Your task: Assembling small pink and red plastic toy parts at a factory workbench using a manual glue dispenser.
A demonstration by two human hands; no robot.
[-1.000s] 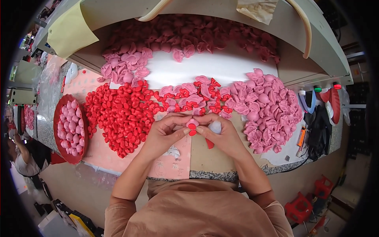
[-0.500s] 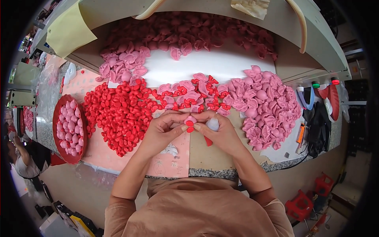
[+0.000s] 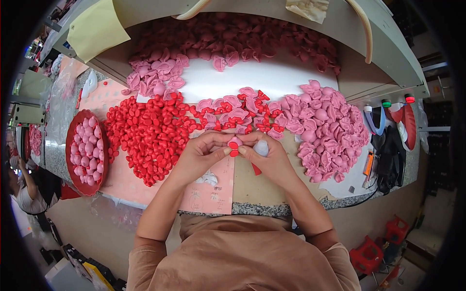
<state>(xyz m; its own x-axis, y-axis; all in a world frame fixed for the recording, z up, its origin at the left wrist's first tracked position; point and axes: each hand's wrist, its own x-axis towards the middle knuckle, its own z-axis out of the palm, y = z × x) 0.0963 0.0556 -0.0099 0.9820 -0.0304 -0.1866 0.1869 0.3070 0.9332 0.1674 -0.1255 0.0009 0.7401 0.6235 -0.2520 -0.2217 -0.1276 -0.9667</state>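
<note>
Both my hands meet over the near middle of the bench, fingertips pinched around a small pink and red toy piece (image 3: 234,144). My left hand (image 3: 200,153) is closed on its left side. My right hand (image 3: 272,160) grips the other side and also has a translucent whitish bottle (image 3: 262,148) tucked in its fingers. A narrow red tip (image 3: 256,169) shows below that hand; whether it belongs to the bottle I cannot tell. Just beyond my fingers lie mixed pink and red pieces (image 3: 237,113). How the piece's parts join is partly hidden by my thumbs.
A heap of glossy red pieces (image 3: 150,138) lies left, beside a red basket (image 3: 71,157) of pink rounded pieces. Pink shell-like pieces (image 3: 327,128) are heaped right. A grey overhead housing (image 3: 398,63) arches over the back. Black straps (image 3: 392,160) lie far right; crumpled white tissue (image 3: 208,178) is near my left wrist.
The toy piece has tilted slightly between my fingertips, and its red parts sit a little higher. The whole view has shifted slightly; both hands keep their grip.
</note>
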